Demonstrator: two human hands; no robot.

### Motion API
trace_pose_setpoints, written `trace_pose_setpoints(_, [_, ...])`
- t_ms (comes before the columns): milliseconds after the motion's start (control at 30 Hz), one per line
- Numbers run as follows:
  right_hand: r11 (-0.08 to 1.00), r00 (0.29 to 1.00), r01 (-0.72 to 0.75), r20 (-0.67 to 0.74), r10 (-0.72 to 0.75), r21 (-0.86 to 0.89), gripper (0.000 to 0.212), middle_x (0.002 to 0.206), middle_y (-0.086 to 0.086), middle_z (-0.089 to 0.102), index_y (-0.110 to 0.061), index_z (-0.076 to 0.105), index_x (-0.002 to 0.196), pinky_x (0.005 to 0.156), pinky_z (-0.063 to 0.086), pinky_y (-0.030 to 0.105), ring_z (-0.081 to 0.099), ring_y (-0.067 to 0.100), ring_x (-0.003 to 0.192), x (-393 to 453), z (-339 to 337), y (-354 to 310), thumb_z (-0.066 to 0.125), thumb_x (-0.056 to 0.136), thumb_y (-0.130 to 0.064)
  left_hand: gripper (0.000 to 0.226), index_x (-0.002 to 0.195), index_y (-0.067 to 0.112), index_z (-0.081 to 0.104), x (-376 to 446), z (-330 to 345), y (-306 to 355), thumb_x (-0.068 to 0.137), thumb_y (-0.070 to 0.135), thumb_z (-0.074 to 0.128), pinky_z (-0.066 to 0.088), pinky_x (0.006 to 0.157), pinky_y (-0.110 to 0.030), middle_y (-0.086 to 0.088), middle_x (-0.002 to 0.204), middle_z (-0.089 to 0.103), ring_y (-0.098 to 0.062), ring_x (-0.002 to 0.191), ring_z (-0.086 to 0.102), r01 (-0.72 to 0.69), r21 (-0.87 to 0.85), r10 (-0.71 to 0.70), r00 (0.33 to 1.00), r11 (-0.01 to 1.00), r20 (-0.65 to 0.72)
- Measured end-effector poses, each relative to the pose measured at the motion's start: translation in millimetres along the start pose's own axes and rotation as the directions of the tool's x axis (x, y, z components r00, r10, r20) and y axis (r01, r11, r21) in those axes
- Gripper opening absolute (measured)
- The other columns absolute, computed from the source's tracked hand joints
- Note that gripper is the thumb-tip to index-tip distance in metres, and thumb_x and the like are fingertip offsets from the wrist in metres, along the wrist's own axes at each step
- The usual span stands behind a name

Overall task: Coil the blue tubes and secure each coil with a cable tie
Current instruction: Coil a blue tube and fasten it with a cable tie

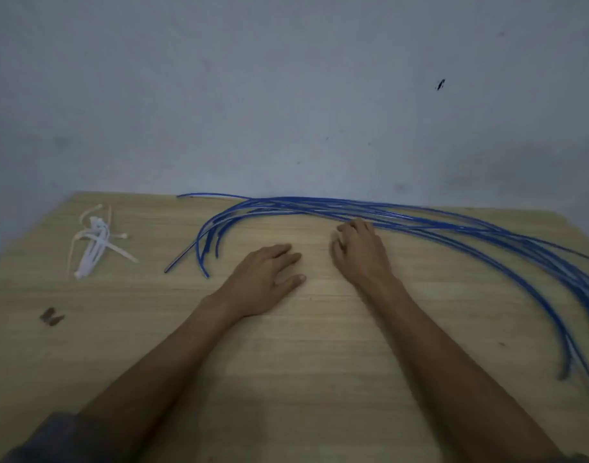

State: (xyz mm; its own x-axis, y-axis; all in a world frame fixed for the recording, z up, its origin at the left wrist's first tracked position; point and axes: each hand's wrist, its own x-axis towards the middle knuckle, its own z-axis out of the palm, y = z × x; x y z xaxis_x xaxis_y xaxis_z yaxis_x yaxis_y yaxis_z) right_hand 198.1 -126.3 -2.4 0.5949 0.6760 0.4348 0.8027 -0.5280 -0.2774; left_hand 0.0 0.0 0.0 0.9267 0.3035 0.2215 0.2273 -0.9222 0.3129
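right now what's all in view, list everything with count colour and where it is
blue tubes: a loose bunch, too many to count, blue, uncoiled, arcing along the far edge of the table from the middle to the right side
cable ties: a small pile, white, far left of the table
small brown object: one, dark brown, near left of the table, too blurred to identify
table: one, light wood
wall: grey, behind the table
left hand: flat on the table, fingers straight, holding nothing
right hand: fingers curled at the near edge of the tubes; grip unclear
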Motion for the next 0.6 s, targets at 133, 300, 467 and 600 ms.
trace_pose_setpoints(133, [0.999, 0.985, -0.032, 0.173, 0.025, 0.036, 0.059, 0.164, 0.012, 0.024, -0.015, 0.03, 0.155, 0.122, 0.02, 0.052, 0.018, 0.03, 0.152, 21.8, 8.0, 5.1, 0.043, 0.102, -0.036, 0.072, 0.145, 0.023, 0.052, 2.9, 5.1, -4.5, 0.091, 0.069, 0.035, 0.03, 0.118, -0.036, -0.004, 0.155, 0.043, -0.019, 0.143, 0.038, -0.01, 0.017, 0.01, 1.0, 1.0, -0.011])
trace_pose_setpoints(300, [0.998, 0.977, -0.065, 0.202, 0.068, -0.02, 0.056, 0.149, 0.014, 0.041, -0.018, 0.037, 0.151, 0.119, 0.013, 0.063, 0.031, 0.034, 0.142, 27.8, 10.7, 6.3, 0.044, 0.102, -0.044, 0.077, 0.145, 0.023, 0.052, 4.8, 7.1, -6.8, 0.088, 0.072, 0.03, 0.03, 0.118, -0.037, -0.003, 0.155, 0.042, -0.019, 0.144, 0.037, -0.01, 0.007, 0.011, 1.0, 1.0, -0.022])
trace_pose_setpoints(467, [1.0, 0.994, 0.002, 0.107, 0.0, -0.018, 0.028, 0.121, 0.008, 0.057, -0.015, 0.064, 0.122, 0.118, 0.021, 0.053, 0.044, 0.03, 0.126, 25.5, 7.5, 2.2, 0.05, 0.101, -0.028, 0.077, 0.145, 0.025, 0.051, 5.7, 9.1, -10.0, 0.089, 0.073, 0.03, 0.03, 0.118, -0.039, -0.002, 0.156, 0.042, -0.018, 0.144, 0.036, -0.011, 0.004, 0.011, 1.0, 1.0, -0.014])
trace_pose_setpoints(600, [0.999, 0.999, 0.042, -0.01, -0.042, 0.008, 0.021, 0.108, 0.01, 0.059, -0.012, 0.071, 0.111, 0.099, 0.039, 0.045, 0.052, 0.031, 0.11, 26.3, 2.0, 1.4, 0.056, 0.099, -0.02, 0.078, 0.144, 0.024, 0.052, 5.6, 8.4, -8.6, 0.087, 0.073, 0.029, 0.03, 0.118, -0.037, -0.003, 0.155, 0.043, -0.018, 0.144, 0.037, -0.004, 0.009, 0.004, 1.0, 1.0, -0.02])
